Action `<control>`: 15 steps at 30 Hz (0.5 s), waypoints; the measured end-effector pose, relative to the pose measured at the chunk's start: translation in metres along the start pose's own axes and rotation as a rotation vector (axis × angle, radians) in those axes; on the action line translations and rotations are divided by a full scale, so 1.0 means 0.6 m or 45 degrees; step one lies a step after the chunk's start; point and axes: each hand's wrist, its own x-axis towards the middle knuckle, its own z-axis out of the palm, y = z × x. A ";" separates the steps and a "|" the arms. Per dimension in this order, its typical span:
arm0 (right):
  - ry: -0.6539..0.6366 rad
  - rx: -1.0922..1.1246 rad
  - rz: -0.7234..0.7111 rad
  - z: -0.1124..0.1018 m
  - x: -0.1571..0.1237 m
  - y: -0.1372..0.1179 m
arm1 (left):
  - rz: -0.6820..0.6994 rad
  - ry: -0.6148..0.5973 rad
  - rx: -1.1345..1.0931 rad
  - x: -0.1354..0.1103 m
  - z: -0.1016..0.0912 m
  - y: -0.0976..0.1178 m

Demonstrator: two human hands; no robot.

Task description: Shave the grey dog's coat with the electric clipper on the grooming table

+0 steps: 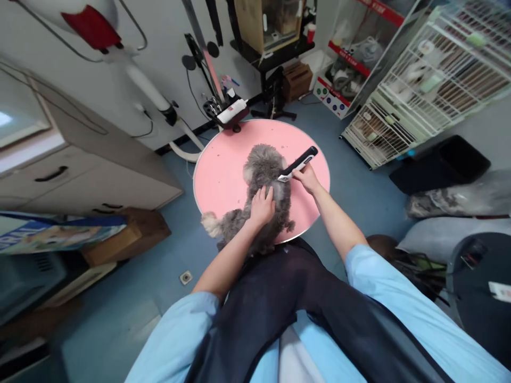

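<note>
A grey curly-coated dog [266,166] is on a round pink grooming table [217,170], with its back toward me and its pale-tipped tail [211,224] at the left edge. My left hand [263,205] rests on the dog's back, fingers spread in the fur. In my right hand [306,178] is a black and white pet hair clipper [299,163]. The clipper's white head touches or nearly touches the coat on the dog's right side, near the shoulder. Small tufts of hair lie on the pink top.
A tool holder [231,113] with a white item stands at the table's far edge, beside a slanted post. White wire cages [419,90] with animals inside are at the right. A drawer cabinet [80,170] is on the left, and a black bin [439,164] stands right.
</note>
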 end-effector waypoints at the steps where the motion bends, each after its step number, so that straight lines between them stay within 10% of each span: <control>1: -0.086 0.001 0.015 0.006 0.015 0.003 | -0.008 -0.009 0.002 -0.006 0.006 -0.007; 10: -0.344 0.050 0.059 0.023 -0.078 0.046 | -0.233 0.101 -0.380 -0.001 0.004 -0.059; 15: -0.056 0.118 0.006 0.044 -0.050 0.047 | -0.433 0.114 -0.512 0.049 -0.013 -0.064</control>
